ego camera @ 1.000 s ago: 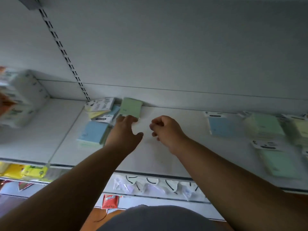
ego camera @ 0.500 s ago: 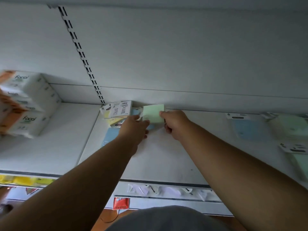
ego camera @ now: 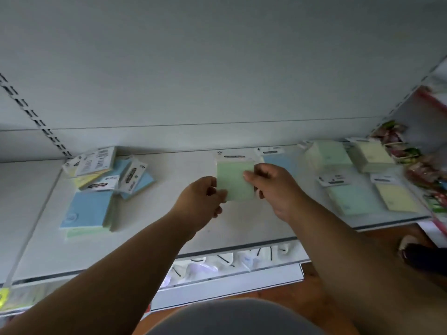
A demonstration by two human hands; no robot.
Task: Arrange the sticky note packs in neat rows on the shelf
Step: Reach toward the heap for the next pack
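Observation:
Both hands hold one green sticky note pack just above the middle of the white shelf. My left hand pinches its lower left edge and my right hand grips its right edge. A loose heap of blue, yellow and green packs lies at the left. On the right, packs lie in rows: a blue pack, a green stack, a yellow stack, a green pack and a yellow pack.
The shelf's back panel rises right behind the packs, with a slotted upright at the left. Colourful packets crowd the neighbouring bay at the right. A lower shelf holds white items below the front edge.
Both hands have carried the green pack from the heap at the left to the middle of the shelf, beside the blue pack. My view has swung to the right.

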